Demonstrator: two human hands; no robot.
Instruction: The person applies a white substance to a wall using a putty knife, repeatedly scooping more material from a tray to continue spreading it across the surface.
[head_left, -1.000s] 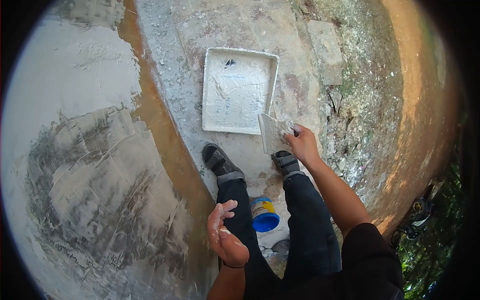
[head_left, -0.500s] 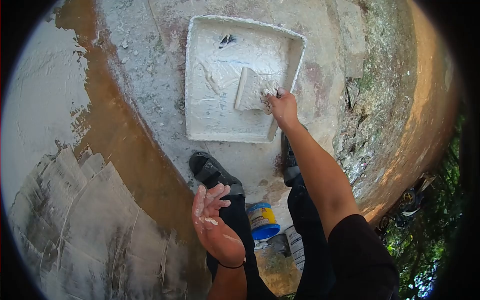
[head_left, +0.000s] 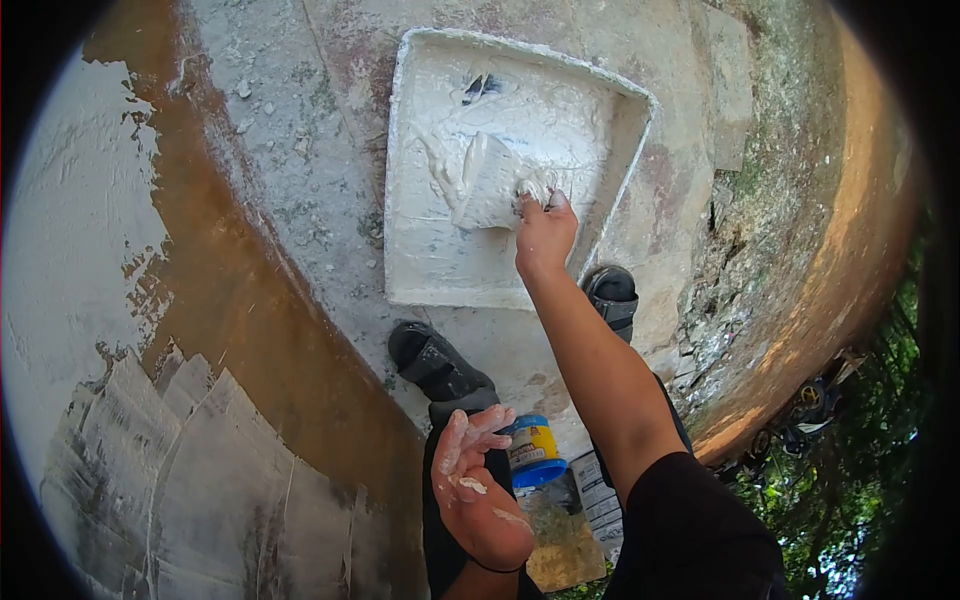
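Observation:
A square white-coated tray (head_left: pixel 455 299) rests on the ground, its floor smeared with thick white putty (head_left: pixel 560 135). Inside it lies a wide putty knife (head_left: pixel 486 182), its blade flat and caked in the same stuff. My right hand (head_left: pixel 547 240) is wrapped round its handle, which putty and fingers mostly cover. Lower down, my left hand (head_left: pixel 480 490) hangs palm up with fingers apart, holding nothing. White smears mark its fingers and palm.
On the left rises a brown wall (head_left: pixel 270 310), partly coated white. Below the tray stands a yellow and blue tub (head_left: pixel 534 450) beside a printed bag (head_left: pixel 598 500). My black sandals (head_left: pixel 440 365) flank the tray's near edge. Rough mossy rubble (head_left: pixel 720 270) runs along the right.
My right hand and the putty knife have shifted left within the tray. My left hand appears further right and lower. The whole view has moved slightly.

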